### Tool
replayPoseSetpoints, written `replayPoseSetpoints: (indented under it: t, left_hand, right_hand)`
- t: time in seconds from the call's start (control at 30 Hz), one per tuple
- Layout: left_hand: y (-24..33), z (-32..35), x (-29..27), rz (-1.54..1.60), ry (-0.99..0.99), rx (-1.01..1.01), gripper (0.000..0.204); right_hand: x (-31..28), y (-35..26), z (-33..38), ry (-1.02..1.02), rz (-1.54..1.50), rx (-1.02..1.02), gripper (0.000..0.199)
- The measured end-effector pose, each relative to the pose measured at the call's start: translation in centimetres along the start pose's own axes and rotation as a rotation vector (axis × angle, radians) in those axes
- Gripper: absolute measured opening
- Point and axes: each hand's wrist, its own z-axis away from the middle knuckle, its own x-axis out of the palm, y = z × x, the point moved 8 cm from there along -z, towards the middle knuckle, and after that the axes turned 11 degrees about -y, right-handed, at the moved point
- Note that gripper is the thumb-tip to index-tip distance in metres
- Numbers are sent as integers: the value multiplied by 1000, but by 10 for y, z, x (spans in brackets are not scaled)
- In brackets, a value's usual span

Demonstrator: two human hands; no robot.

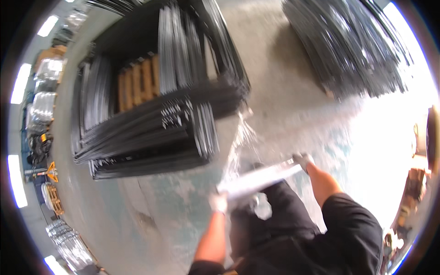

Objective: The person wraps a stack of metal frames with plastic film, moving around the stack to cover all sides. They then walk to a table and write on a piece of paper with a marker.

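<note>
One roll of clear stretch film (259, 178), long and pale, held level in front of the person's torso, above the concrete floor (275, 105). It slants slightly, its right end higher than its left. A sheet of the film (240, 137) trails up from the roll toward the near corner of the closer stack.

Two hands, both gloved in light fabric. Left hand (219, 201) at the roll's left end, fingers wrapped shut around it. Right hand (303, 160) at the roll's right end, fingers likewise curled tight on it. The roll spans the gap between the two hands; motion blur hides the individual fingertips.

Two stacks of dark metal frames stand on the floor. The nearer stack (151, 114) sits on a wooden pallet (137, 82), whose slats show through the open middle; the frames lie piled along all four edges of the pallet. The second stack (348, 46) lies well apart, toward the upper right, its frames fanned and leaning.

Along the floor's far left edge: wrapped bundles (43, 110), count unclear, too small and distorted to tell.
</note>
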Motion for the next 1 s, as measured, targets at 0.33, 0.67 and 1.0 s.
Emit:
replayPoseSetpoints:
  t: [0.33,0.67,1.0]
  left_hand:
    - [-27,-27,-75,-93,-193,34,52]
    - [-82,-59,-158,67,-376,125,51]
    - [-171,-48,-249,-13,-432,108,51]
  right_hand:
    - [142,97,61,8,-282,282,86]
    - [290,101,144,179,-501,344,92]
    - [479,82,236,147,-867,397,104]
